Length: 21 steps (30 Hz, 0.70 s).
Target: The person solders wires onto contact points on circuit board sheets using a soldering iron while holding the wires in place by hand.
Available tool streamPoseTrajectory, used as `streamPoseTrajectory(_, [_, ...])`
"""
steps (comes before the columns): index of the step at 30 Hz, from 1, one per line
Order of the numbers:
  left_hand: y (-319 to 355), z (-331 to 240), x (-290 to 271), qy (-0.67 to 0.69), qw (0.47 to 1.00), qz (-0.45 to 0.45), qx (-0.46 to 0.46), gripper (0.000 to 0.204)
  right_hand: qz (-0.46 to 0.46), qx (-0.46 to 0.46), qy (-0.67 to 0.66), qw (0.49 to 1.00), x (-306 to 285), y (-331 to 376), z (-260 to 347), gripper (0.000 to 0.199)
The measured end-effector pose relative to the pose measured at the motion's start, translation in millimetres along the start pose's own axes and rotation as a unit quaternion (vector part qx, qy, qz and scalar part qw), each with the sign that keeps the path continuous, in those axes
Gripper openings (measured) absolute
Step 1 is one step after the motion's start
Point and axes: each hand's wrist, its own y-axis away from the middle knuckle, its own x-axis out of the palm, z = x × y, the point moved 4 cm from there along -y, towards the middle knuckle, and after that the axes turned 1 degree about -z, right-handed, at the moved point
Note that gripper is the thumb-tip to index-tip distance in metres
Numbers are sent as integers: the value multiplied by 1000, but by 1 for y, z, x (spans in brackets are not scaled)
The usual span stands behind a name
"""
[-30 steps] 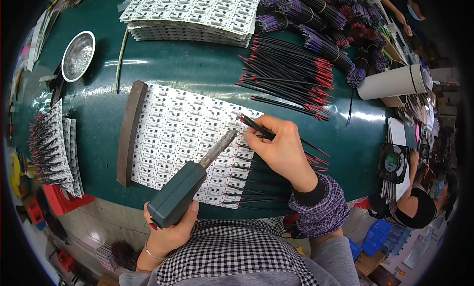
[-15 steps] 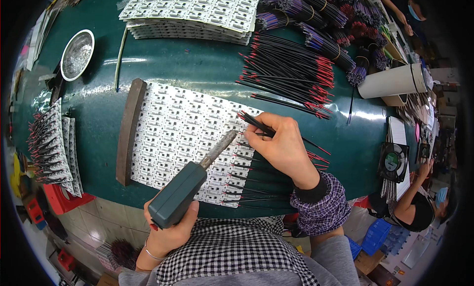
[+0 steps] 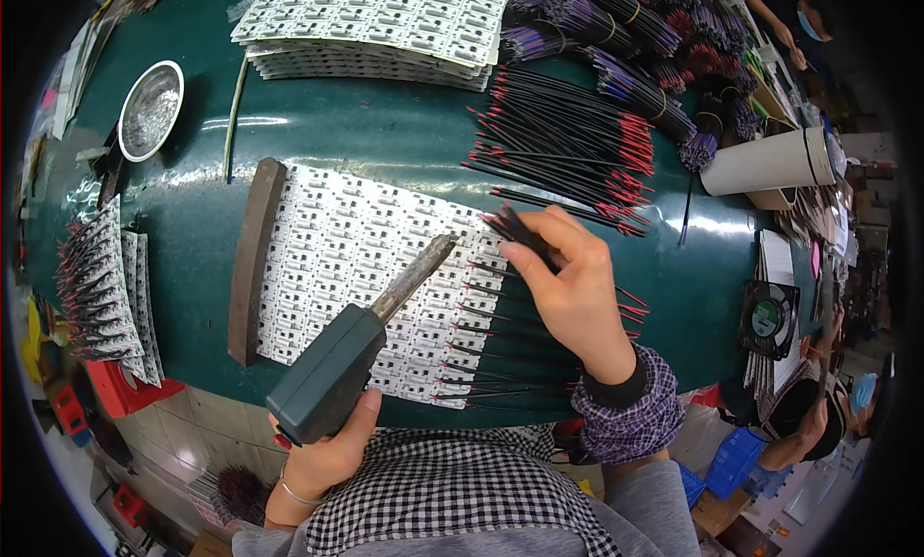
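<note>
My left hand (image 3: 337,451) is closed around the grip of a dark green soldering gun (image 3: 327,372). Its metal tip points up and right, over the right part of a white sheet of circuit boards (image 3: 332,259). Between the fingers and thumb of my right hand (image 3: 577,292) is a small bunch of black wires (image 3: 523,234) with red ends, at the sheet's upper right edge. Below that hand, several black wires (image 3: 510,366) lie in a row with their ends on the boards' right edge. A brown bar (image 3: 254,268) borders the sheet's left side.
Loose black wires (image 3: 563,139) lie beyond my right hand, with bundled wires (image 3: 635,81) behind. A stack of board sheets (image 3: 375,23) stands at the back. On the left are a metal bowl (image 3: 152,110) and wired boards (image 3: 101,288); right, a small fan (image 3: 770,318) and a white roll (image 3: 765,161).
My right hand has shifted a little to the right with the wires, off the boards' edge. The soldering gun has moved slightly left, its tip a bit farther up the sheet.
</note>
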Motion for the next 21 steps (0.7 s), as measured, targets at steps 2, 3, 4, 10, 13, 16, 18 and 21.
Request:
streamPoseTrajectory(2, [-3, 0, 1, 40, 999, -9, -34, 45, -23, -28, -51, 998, 6, -2, -14, 15])
streamPoseTrajectory(3, [-5, -1, 1, 40, 999, -9, -34, 45, -7, -1, -43, 999, 8, -3, -19, 14])
streamPoseTrajectory(4, [-7, -2, 2, 42, 999, -6, -30, 46, 9, 26, -35, 999, 9, -4, -22, 13])
streamPoseTrajectory(10, [-9, -1, 3, 7, 1000, 17, -5, 48, 0, 48, -51, 998, 13, -4, -14, 12])
streamPoseTrajectory(13, [-9, -1, 3, 12, 1000, 12, -6, 48, 3, 21, 39, 999, 8, -4, -8, 12])
streamPoseTrajectory(16, [-11, -4, 3, 12, 1000, 10, -10, 49, -14, -37, 54, 998, 8, -3, -11, 12])
streamPoseTrajectory(18, [-12, -5, 4, 10, 1000, 14, -11, 49, -25, -34, 42, 998, 9, -3, -11, 11])
streamPoseTrajectory(21, [-11, -4, 3, -2, 1000, 12, -8, 48, -27, -9, 19, 999, 11, -4, -13, 12])
